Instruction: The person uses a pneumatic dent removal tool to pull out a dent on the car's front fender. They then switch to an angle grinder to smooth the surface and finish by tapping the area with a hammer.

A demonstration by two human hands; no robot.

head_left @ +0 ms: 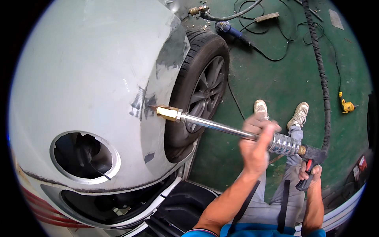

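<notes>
Brass-tipped rod (221, 125) near white marks (126, 84)

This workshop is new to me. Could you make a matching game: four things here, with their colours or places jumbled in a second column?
1. Trigger
2. Tool tip
3. Hose
4. Grinder

A. Long and black
B. Blue, lying on the floor
C. Red, at the right hand
D. Gold-coloured

Pairs: 1-C, 2-D, 3-A, 4-B
</notes>
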